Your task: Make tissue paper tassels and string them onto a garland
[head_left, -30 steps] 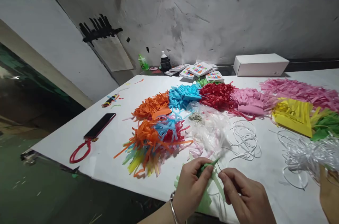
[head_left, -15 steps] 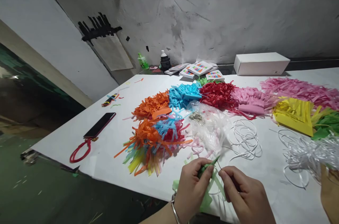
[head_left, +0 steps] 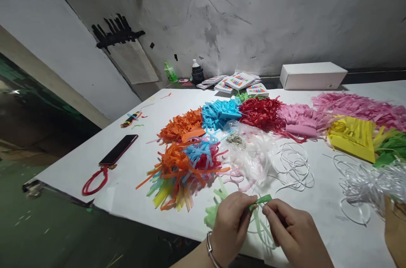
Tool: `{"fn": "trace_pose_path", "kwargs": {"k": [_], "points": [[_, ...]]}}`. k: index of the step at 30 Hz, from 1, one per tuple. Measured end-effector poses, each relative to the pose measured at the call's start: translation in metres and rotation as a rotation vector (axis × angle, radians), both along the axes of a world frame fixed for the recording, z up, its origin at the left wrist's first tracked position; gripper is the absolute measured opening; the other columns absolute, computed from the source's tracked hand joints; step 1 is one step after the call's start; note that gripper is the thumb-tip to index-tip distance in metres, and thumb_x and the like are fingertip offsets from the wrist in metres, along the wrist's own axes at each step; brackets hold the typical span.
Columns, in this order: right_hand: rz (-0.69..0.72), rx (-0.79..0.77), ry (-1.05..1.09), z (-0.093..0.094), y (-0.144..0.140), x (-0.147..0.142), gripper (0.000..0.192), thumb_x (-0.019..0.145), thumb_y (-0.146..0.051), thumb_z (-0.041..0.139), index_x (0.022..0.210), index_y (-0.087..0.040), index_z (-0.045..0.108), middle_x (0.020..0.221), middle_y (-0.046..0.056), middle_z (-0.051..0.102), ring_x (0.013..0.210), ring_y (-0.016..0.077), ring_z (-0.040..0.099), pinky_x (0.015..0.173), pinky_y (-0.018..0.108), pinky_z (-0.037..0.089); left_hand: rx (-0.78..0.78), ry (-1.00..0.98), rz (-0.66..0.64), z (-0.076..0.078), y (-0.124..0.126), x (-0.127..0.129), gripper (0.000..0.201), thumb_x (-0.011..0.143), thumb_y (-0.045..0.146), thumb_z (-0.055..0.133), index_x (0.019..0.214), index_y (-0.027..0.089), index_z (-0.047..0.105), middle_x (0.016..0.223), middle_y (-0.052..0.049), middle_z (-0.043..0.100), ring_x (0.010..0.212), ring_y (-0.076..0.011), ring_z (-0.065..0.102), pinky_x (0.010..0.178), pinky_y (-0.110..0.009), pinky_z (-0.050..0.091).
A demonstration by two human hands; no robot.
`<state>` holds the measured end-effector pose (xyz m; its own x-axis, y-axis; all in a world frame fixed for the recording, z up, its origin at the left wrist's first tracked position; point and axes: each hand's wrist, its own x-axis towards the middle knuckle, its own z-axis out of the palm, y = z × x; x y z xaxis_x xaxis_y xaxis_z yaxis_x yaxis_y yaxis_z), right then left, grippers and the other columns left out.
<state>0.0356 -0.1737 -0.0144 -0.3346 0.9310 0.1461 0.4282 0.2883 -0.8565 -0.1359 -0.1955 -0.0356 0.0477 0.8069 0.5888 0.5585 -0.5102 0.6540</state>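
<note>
My left hand (head_left: 233, 219), with a bracelet at the wrist, is closed around a green paper tassel (head_left: 264, 199). The tassel's twisted top points to the right, and pale green fringe strips (head_left: 260, 228) hang below and spread on the table side. Close by, my right hand (head_left: 290, 225) is pinched, its thumb and index fingertip just under the twisted end. A thin line, like wire or thread, shows between the hands; what exactly the right fingertips grip is too small to make out. Left of the hands lies a bunch of multicoloured paper tassels (head_left: 187, 166).
Behind the hands lie a clear plastic bag (head_left: 253, 154), white cord (head_left: 293, 166), and fringed paper in orange, blue (head_left: 220, 113), red, pink and yellow (head_left: 350, 139). Clear string (head_left: 368, 187) is at right. A phone (head_left: 119, 149) and cutter (head_left: 131, 119) lie left; a white box (head_left: 312, 75) stands behind.
The green tassel's twisted end has turned from pointing up to pointing right, toward my right hand. My left hand has rolled over slightly; the right has barely moved.
</note>
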Motion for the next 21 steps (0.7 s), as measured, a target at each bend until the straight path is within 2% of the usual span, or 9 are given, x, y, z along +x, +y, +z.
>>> {"fn": "trace_pose_path", "kwargs": {"k": [4, 7, 9, 11, 13, 15, 18, 21], "points": [[-0.081, -0.108, 0.126, 0.002, -0.002, -0.006, 0.04, 0.095, -0.054, 0.05, 0.075, -0.022, 0.064, 0.05, -0.005, 0.047, 0.047, 0.0115, 0.045, 0.049, 0.022, 0.037, -0.099, -0.1, -0.047, 0.004, 0.001, 0.002, 0.021, 0.092, 0.009, 0.054, 0.106, 0.022, 0.063, 0.089, -0.005, 0.071, 0.081, -0.0176, 0.067, 0.073, -0.027, 0.054], [-0.111, -0.208, 0.259, 0.003, -0.003, -0.01, 0.041, 0.09, -0.058, 0.057, 0.075, -0.02, 0.066, 0.052, -0.004, 0.049, 0.046, 0.0102, 0.044, 0.046, 0.021, 0.037, -0.046, -0.073, -0.093, 0.004, 0.003, 0.002, 0.025, 0.091, 0.006, 0.051, 0.108, 0.021, 0.062, 0.094, -0.008, 0.07, 0.086, -0.019, 0.066, 0.077, -0.029, 0.055], [-0.133, -0.347, 0.368, 0.003, -0.003, -0.011, 0.043, 0.087, -0.061, 0.06, 0.09, -0.019, 0.068, 0.054, -0.005, 0.053, 0.042, 0.0088, 0.042, 0.043, 0.021, 0.034, 0.016, -0.027, -0.095, 0.002, 0.004, 0.001, 0.028, 0.091, 0.004, 0.05, 0.111, 0.02, 0.061, 0.095, -0.009, 0.07, 0.087, -0.0194, 0.066, 0.077, -0.03, 0.055], [-0.13, -0.472, 0.458, 0.004, -0.003, -0.012, 0.055, 0.084, -0.063, 0.062, 0.114, -0.016, 0.063, 0.056, -0.005, 0.056, 0.038, 0.0086, 0.042, 0.041, 0.022, 0.033, 0.074, 0.025, -0.098, 0.0, 0.005, 0.0, 0.03, 0.091, 0.003, 0.05, 0.114, 0.02, 0.061, 0.095, -0.01, 0.07, 0.085, -0.0191, 0.065, 0.074, -0.03, 0.055], [-0.102, -0.541, 0.508, 0.004, -0.003, -0.013, 0.064, 0.083, -0.064, 0.063, 0.123, -0.015, 0.058, 0.057, -0.005, 0.059, 0.038, 0.0097, 0.046, 0.043, 0.023, 0.037, 0.106, 0.066, -0.107, -0.002, 0.005, 0.0, 0.033, 0.091, 0.003, 0.051, 0.118, 0.019, 0.06, 0.094, -0.01, 0.07, 0.084, -0.0193, 0.064, 0.071, -0.03, 0.055], [-0.077, -0.56, 0.527, 0.004, -0.002, -0.014, 0.058, 0.084, -0.064, 0.063, 0.115, -0.015, 0.061, 0.058, -0.004, 0.06, 0.04, 0.0099, 0.049, 0.046, 0.023, 0.039, 0.115, 0.098, -0.119, -0.003, 0.004, 0.001, 0.035, 0.092, 0.003, 0.052, 0.123, 0.019, 0.059, 0.095, -0.011, 0.07, 0.084, -0.0198, 0.064, 0.071, -0.03, 0.055], [-0.074, -0.511, 0.496, 0.0, 0.003, -0.014, 0.044, 0.087, -0.061, 0.061, 0.093, -0.017, 0.064, 0.058, -0.004, 0.056, 0.044, 0.0096, 0.048, 0.047, 0.023, 0.038, 0.136, 0.149, -0.116, -0.006, 0.005, 0.002, 0.036, 0.094, 0.006, 0.052, 0.127, 0.019, 0.058, 0.093, -0.011, 0.071, 0.082, -0.0199, 0.065, 0.07, -0.031, 0.054], [-0.109, -0.265, 0.388, -0.008, 0.013, -0.008, 0.035, 0.088, -0.054, 0.064, 0.08, -0.02, 0.066, 0.067, -0.001, 0.057, 0.061, 0.0132, 0.056, 0.058, 0.022, 0.045, 0.133, 0.173, -0.099, -0.009, 0.008, 0.003, 0.032, 0.096, 0.009, 0.05, 0.124, 0.019, 0.059, 0.092, -0.011, 0.072, 0.079, -0.0191, 0.066, 0.068, -0.03, 0.054]]}}
